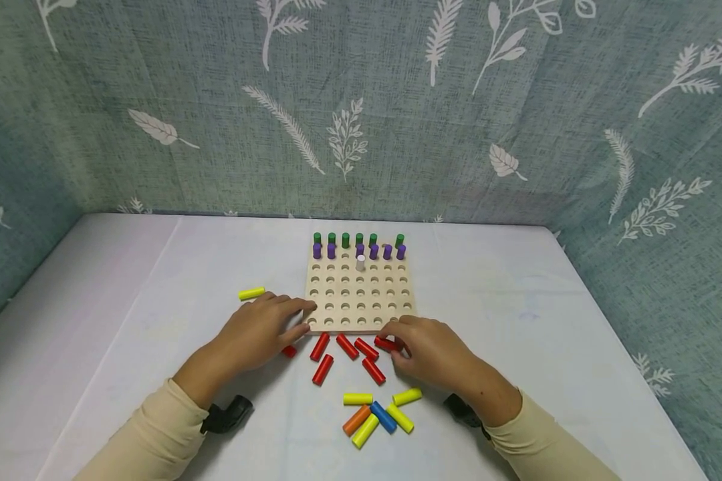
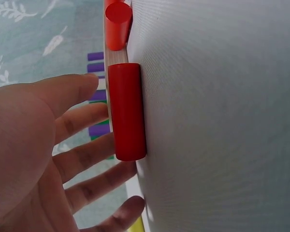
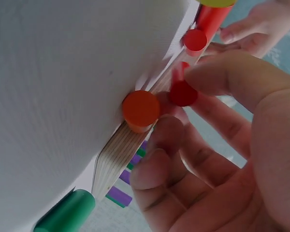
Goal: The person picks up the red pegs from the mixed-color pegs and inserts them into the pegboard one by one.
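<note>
A wooden pegboard (image 1: 359,294) with rows of holes lies at the table's middle. My left hand (image 1: 259,331) rests by its left edge, fingers spread and fingertips at the board; it holds nothing. In the left wrist view a red peg (image 2: 126,111) lies in front of those fingers. At the board's front right corner, my right hand (image 1: 430,349) pinches a red peg (image 1: 386,343) between thumb and fingers. Several loose red pegs (image 1: 347,346) lie along the front edge. Green pegs (image 1: 345,240) and purple pegs (image 1: 374,252) stand in the back rows, with one white peg (image 1: 360,262) before them.
Nearer me lie several yellow pegs (image 1: 357,399), an orange peg (image 1: 356,421) and a blue peg (image 1: 383,417). Another yellow peg (image 1: 251,293) is beyond my left hand. A green peg (image 3: 65,212) shows in the right wrist view. Patterned cloth (image 1: 361,120) hangs behind the white table (image 1: 505,294).
</note>
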Motion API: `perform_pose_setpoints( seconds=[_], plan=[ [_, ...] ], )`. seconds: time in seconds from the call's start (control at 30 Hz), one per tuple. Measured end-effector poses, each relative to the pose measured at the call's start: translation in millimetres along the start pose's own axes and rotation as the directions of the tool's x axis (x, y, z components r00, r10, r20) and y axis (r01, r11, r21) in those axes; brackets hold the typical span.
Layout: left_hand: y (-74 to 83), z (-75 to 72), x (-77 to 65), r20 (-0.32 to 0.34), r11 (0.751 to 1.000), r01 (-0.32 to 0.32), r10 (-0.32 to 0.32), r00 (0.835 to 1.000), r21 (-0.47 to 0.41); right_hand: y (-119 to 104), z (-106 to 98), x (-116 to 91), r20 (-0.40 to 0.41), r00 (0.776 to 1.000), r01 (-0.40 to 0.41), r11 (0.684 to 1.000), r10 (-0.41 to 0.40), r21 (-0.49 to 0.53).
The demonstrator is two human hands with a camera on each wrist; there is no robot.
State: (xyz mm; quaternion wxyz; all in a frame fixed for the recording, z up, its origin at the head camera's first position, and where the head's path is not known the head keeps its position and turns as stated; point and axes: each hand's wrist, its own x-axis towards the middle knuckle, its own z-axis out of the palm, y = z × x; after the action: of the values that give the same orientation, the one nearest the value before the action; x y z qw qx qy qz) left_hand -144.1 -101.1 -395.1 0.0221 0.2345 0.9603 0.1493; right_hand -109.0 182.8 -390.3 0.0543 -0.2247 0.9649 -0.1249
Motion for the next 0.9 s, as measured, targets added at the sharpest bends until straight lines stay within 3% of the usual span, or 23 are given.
perform_pose_setpoints(
  seconds=[0.57,0.9],
  plan=[
    [-0.6,-0.5,0.4,0.016,1.000,-0.006,0.006,1.000,0.019,9.7,-9.9,-1.7,-0.210,0.975,0.057,0.997,-0.065,-0.044],
    [0.2,1.3,0.7,0.024,1.000,0.015,-0.016,1.000,0.024,19.2,-13.8,-0.7,-0.238,0.971,0.028,0.999,-0.034,-0.029]
  ],
)
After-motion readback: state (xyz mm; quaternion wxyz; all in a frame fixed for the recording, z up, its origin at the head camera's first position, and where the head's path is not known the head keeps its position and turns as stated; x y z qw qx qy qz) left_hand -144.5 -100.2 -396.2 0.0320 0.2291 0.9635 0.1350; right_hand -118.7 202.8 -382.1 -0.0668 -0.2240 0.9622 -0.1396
